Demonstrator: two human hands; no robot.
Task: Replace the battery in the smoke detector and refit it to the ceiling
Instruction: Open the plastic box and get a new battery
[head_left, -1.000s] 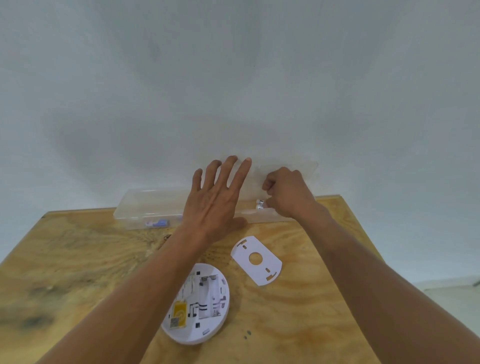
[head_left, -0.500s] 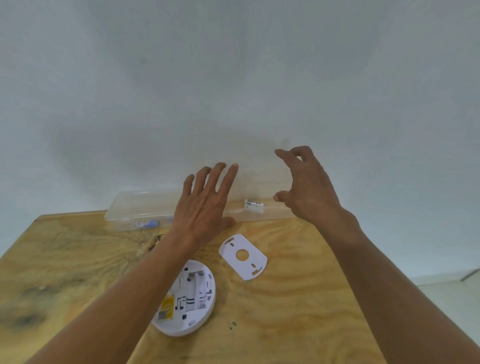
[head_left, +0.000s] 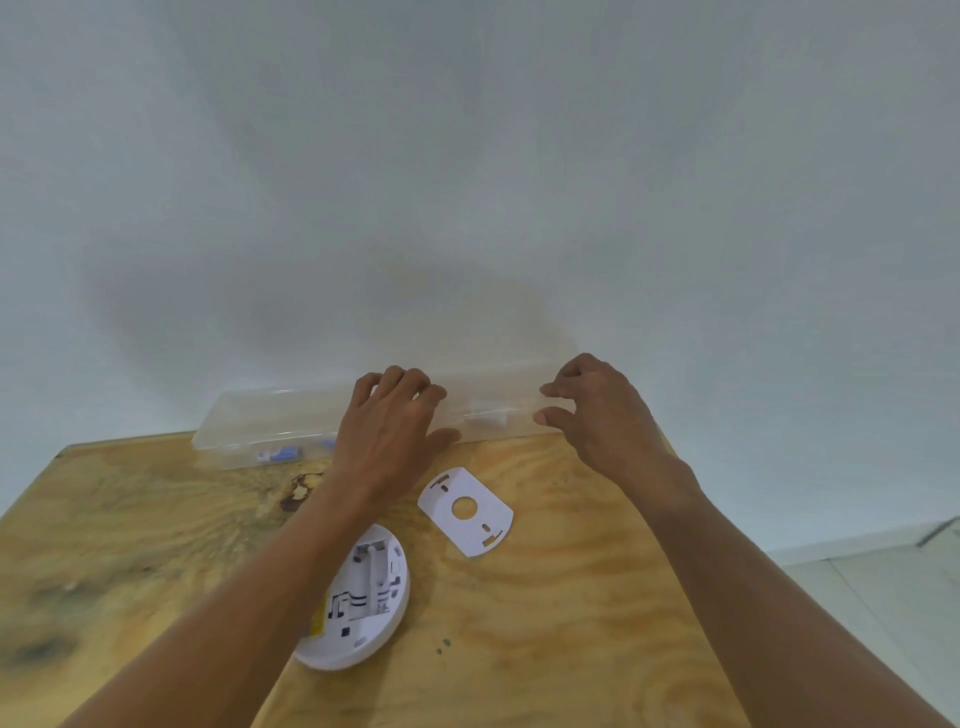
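Two bare hands on clear plastic box (head_left: 291, 421), round white detector (head_left: 371, 603), plywood table (head_left: 545, 623)

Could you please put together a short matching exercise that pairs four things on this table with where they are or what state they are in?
Things:
1. smoke detector
2. mounting plate
3. clear plastic box
4. left hand

Places or states:
A. lying flat between the two forearms
B. at the table's far edge, against the wall
C. resting on the front of the box, fingers curled over its top
D. open side up, partly hidden by the left forearm

Pairs: 1-D, 2-A, 3-B, 4-C
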